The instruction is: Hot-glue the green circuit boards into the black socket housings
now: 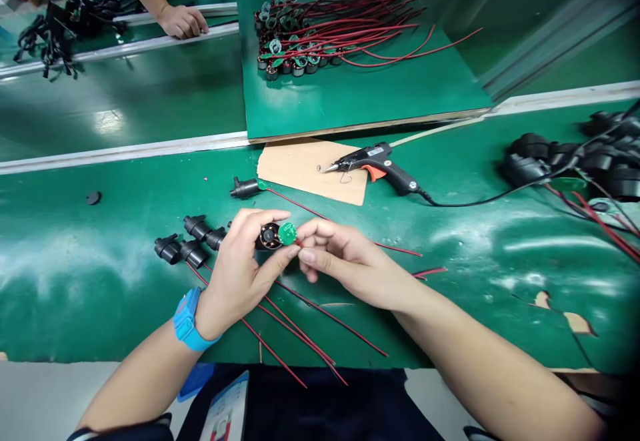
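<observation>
- A small black cylindrical motor part (269, 235) sits between the two hands, above the near middle of the green table (100, 281), its round open face turned up toward the camera.
- A small round green circuit board (287, 232) lies just right of that face, touching or nearly touching it; I cannot tell whether it is seated.
- The left hand (239, 269) has its fingers (265, 217) closed around the motor part, thumb below and forefinger over the top.
- The right hand (345, 261) pinches the green board with narrow fingers; a thin red wire (400, 249) runs off to the right from there.
- The board lies to the right of the motor part, so the right hand is nearer the board and the left nearer the body.
- Just left of the hands, four similar black parts (187, 241) lie in a cluster, their red leads (295, 341) trailing toward the table's near edge.
- Farther back lie one more black part with a green tab (246, 188), a piece of brown cardboard (305, 167) and a black glue gun with an orange trigger (380, 164).
- A green board (360, 94) beyond carries many wired coils (290, 47).
- Another person's hand (183, 22) rests at the far rail.
</observation>
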Demonstrator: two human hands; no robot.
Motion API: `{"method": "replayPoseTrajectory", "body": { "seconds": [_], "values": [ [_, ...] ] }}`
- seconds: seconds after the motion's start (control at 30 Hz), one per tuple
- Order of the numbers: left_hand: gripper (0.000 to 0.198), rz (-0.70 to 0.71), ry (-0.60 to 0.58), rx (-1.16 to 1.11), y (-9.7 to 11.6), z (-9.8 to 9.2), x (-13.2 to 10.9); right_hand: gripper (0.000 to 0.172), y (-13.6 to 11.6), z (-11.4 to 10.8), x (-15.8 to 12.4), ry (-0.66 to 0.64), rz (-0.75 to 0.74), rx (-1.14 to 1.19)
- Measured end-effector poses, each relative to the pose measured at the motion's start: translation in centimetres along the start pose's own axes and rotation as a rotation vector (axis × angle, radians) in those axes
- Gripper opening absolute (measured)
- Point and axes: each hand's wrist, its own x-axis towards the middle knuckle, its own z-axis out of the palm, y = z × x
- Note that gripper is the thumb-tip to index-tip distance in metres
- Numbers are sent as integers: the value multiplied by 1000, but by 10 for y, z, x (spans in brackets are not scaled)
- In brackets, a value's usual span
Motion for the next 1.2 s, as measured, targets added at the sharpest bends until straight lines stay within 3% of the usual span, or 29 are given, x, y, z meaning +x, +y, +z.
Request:
{"method": "replayPoseTrajectory", "body": {
  "seconds": [0.1, 0.17, 0.37, 0.5, 0.63, 0.93, 1.1, 1.2],
  "values": [
    [49, -18, -127, -54, 1, 1, -2, 18, 1, -4, 0, 168, -14, 15],
    [45, -50, -169, -87, 1, 3, -4, 16, 0, -7, -1, 267, -72, -44],
    [25, -175, -122, -244, -5, 12, -7, 7, -3, 0, -5, 482, -260, -352],
    [30, -206, -180, -128, -2, 12, -6, 11, -1, 4, -7, 515, -362, -529],
    [37, -106, -232, -133, 3, 10, -6, 13, 2, 5, -7, 559, -489, -676],
    [27, -44, -91, -99, -3, 13, -5, 18, 4, 8, -9, 562, -689, -1016],
    [15, -117, -146, -117, 0, 12, -6, 25, 1, 10, -11, 519, -750, -1103],
    [18, -141, -175, -89, 1, 11, -6, 31, 1, 11, -12, 515, -755, -1116]
  ]
}}
